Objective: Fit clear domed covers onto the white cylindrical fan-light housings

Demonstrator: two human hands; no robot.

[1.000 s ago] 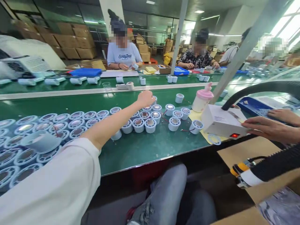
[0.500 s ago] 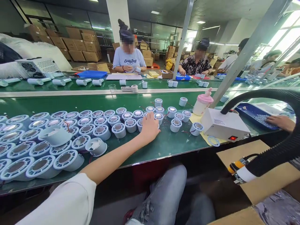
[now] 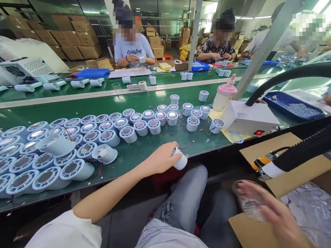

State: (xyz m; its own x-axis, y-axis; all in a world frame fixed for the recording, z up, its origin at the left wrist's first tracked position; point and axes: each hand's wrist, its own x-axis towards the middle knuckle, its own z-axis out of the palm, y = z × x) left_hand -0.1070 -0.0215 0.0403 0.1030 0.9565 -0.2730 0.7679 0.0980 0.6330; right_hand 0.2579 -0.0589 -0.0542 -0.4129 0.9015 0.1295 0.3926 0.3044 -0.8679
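My left hand (image 3: 162, 158) is closed around a light-blue cylindrical housing (image 3: 180, 161), tilted at the table's front edge. A thin red wire with a small white connector trails from it over the green tabletop. My right hand (image 3: 274, 210), smeared by motion, is over the cardboard box at lower right, with a clear round plastic cup (image 3: 249, 203) at its fingers. Rows of similar blue housings (image 3: 128, 133), mostly with ring-shaped tops and grey centres, stand on the table to the left. Two larger-looking ones (image 3: 105, 154) show white inside.
A white machine (image 3: 248, 119) with a lit red switch and black hose (image 3: 294, 151) stands right. Beside it are a pink-lidded bottle (image 3: 224, 93) and a blue tray (image 3: 305, 108) of small parts. An open cardboard box (image 3: 245, 227) sits below. Co-workers (image 3: 134, 48) sit opposite.
My left hand has come from the housings toward the front edge, bringing one housing with it. My right hand has left the blue tray and moved down with a clear cup. The view has tilted down.
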